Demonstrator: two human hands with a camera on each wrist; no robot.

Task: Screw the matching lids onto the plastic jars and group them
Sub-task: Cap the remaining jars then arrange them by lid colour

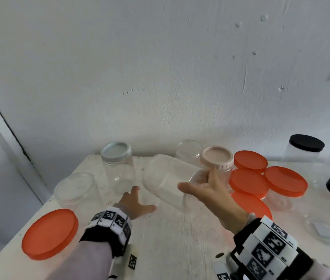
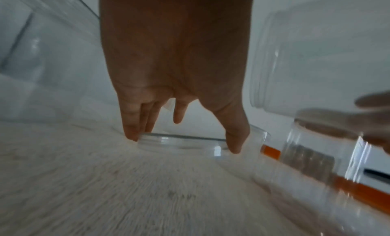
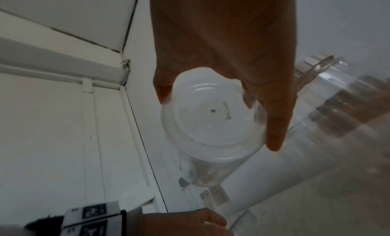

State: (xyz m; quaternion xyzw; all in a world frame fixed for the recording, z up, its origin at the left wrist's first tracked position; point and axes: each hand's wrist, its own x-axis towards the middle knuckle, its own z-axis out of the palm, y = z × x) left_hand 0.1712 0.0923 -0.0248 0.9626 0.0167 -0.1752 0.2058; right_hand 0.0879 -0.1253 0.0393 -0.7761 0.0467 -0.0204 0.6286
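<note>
the right hand [image 1: 206, 190] has a clear jar [image 1: 168, 182] in the air, tipped on its side just this side of the pink-lidded jar [image 1: 217, 158], fingers and thumb curled round its base end. the right wrist view looks straight onto that base: a moulded disc with ringed ridges and a small dot at the centre. see-through, thin-walled, nothing inside, so i'd judge it light and fairly stiff, but smooth enough to slip and likely to flex if squeezed hard. holding low on the body looks sensible; it leaves the threaded neck free for a lid.

the left hand [image 1: 134, 203] is down on the table [image 1: 170, 249], nearer the person than the pink-lidded jar and left of it. its fingertips [image 2: 132, 136] and thumb pinch a clear lid [image 2: 181, 143] by opposite edges. flat, shallow, nearly invisible on the white top, with faint ridges on its rim. i'd take it exactly so, by the rim, since the flat face offers no purchase.

right of the pink-lidded jar sit orange lids [image 1: 250, 183] on jars, black-lidded jars [image 1: 306, 143] beyond them. left of it, a grey-lidded jar [image 1: 116, 153], a clear-lidded jar [image 1: 75, 188] and an orange-lidded one [image 1: 50, 233].
</note>
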